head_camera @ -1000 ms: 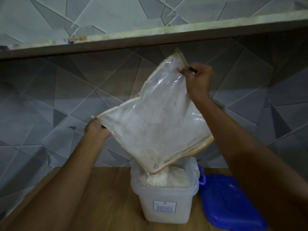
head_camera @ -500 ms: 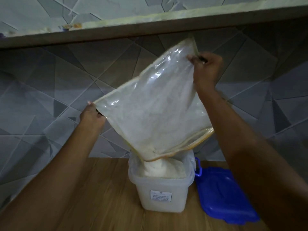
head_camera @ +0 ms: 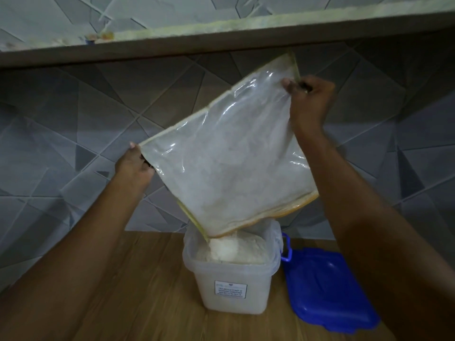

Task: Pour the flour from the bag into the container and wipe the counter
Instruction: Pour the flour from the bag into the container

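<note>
A clear plastic flour bag [head_camera: 229,158] with yellowish edges hangs tilted over a translucent white container [head_camera: 231,289] on the wooden counter [head_camera: 138,279]. My left hand [head_camera: 134,166] grips the bag's left corner. My right hand [head_camera: 310,99] pinches its upper right corner, held higher. The bag's lowest corner points into the container's mouth, where a white heap of flour [head_camera: 234,249] rises to the rim. A thin dusting of flour clings inside the bag.
A blue lid [head_camera: 327,289] with a handle loop lies on the counter right of the container. A grey geometric-tiled wall [head_camera: 61,134] stands behind, and a shelf edge [head_camera: 221,33] runs overhead just above the bag.
Both hands have lifted the bag higher and tilted it steeper. The flour left in the bag has slid down into the container, and the heap there has grown.
</note>
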Demonstrator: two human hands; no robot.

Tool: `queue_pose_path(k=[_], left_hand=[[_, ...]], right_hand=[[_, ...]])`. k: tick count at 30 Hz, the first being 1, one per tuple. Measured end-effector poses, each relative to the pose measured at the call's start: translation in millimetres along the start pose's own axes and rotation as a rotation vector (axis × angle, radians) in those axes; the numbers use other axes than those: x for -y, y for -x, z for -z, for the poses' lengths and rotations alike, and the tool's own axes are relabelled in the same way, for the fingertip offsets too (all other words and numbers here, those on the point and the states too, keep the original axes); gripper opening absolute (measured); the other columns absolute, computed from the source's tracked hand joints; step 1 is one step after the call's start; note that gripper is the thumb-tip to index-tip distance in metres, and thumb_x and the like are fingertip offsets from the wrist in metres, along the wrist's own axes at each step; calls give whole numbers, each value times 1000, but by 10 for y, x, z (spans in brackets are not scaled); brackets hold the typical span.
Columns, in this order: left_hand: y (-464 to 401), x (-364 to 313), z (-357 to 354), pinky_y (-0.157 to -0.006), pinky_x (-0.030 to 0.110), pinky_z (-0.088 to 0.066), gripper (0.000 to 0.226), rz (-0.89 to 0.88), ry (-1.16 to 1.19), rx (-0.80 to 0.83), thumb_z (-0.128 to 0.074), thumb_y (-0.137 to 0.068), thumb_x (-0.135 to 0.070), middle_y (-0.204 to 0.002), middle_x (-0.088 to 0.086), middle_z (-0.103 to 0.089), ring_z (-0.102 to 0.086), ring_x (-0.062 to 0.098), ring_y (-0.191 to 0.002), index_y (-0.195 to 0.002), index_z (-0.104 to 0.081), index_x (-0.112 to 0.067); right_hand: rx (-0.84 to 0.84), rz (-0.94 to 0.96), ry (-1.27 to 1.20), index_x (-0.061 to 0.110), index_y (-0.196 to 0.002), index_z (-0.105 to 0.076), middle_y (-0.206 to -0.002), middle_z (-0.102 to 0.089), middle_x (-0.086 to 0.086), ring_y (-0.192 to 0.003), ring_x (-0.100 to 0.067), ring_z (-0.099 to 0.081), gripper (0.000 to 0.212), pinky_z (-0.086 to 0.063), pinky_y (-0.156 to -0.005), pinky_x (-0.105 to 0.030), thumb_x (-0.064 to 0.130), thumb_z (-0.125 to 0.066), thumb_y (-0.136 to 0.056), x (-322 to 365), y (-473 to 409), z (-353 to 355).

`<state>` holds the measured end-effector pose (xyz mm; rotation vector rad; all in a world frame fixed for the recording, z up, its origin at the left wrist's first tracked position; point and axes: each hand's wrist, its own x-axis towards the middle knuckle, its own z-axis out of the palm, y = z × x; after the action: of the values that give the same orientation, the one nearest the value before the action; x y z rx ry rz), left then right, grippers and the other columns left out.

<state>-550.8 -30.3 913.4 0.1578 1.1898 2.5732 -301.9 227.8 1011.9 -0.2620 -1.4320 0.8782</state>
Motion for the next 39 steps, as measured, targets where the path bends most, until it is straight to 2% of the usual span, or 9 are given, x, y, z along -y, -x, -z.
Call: queue_pose_path(k=[5, 8, 12, 16, 24, 29, 32, 37, 39], left_hand=[[-38, 3, -34, -93, 52, -53, 34, -22, -29, 9, -53, -101, -29, -118, 18, -67, -68, 30, -105, -123, -59, -3], [-109, 8, -45, -100, 53, -50, 43, -5, -21, -1, -55, -100, -31, -126, 20, -65, -66, 32, -113, -130, -56, -1], [-136, -20, -77, -95, 55, -53, 41, 2, -34, -9, -58, -98, -32, -123, 19, -68, -68, 32, -110, -129, -58, -4], [-162, -48, -118, -99, 57, -50, 30, -14, -4, 10, -59, -98, -30, -122, 20, -68, -67, 33, -111, -114, -64, -5], [-151, -27, -252, -98, 53, -52, 46, -39, 6, 52, -57, -99, -33, -128, 21, -64, -64, 33, -116, -132, -56, -1], [-144, 4, -312, -100, 51, -51, 27, -17, 16, 67, -56, -100, -31, -124, 18, -66, -66, 29, -112, -109, -65, -7], [-153, 10, -296, -93, 48, -55, 41, -25, 7, 49, -57, -99, -33, -124, 18, -66, -67, 28, -111, -126, -59, -2], [-178, -14, -271, -93, 51, -55, 43, -29, -3, 23, -58, -98, -33, -112, 16, -69, -70, 28, -101, -129, -58, -2], [-159, -18, -271, -87, 48, -58, 45, -36, -9, 32, -56, -99, -33, -113, 17, -69, -71, 27, -99, -133, -55, -3]], right_hand=[[-77, -34, -29, 33, -57, -57, -49, -52, 23, -51, 7, -48, 36, -42, -56, -15, 19, -84, -76, -56, 51, 35], [20, -29, -3, 31, -54, -55, -48, -49, 20, -49, 7, -46, 39, -39, -56, -12, 18, -84, -76, -65, 78, 12], [-76, -63, -35, 29, -56, -54, -45, -46, 20, -46, 7, -43, 39, -35, -52, -8, 18, -84, -76, -85, 88, 29], [-111, -54, -11, 30, -56, -56, -48, -51, 20, -50, 5, -45, 35, -42, -54, -17, 22, -86, -73, -113, 55, 80], [-118, -18, -9, 31, -56, -55, -57, -50, 17, -54, 4, -44, 36, -42, -57, -18, 22, -85, -73, -91, 49, 140], [-161, -7, -23, 21, -60, -59, -57, -48, 15, -54, 3, -42, 29, -38, -55, -14, 20, -85, -73, -152, 68, 170], [-84, 2, 18, 26, -58, -56, -56, -47, 15, -54, 1, -41, 33, -37, -56, -17, 23, -85, -74, -119, 94, 154], [38, 12, 36, 29, -56, -55, -48, -50, 20, -50, 5, -44, 36, -38, -54, -11, 21, -83, -78, -31, 78, 121], [-35, 18, 7, 30, -55, -53, -47, -49, 21, -50, 6, -44, 38, -38, -54, -12, 19, -82, -77, -22, 56, 119]])
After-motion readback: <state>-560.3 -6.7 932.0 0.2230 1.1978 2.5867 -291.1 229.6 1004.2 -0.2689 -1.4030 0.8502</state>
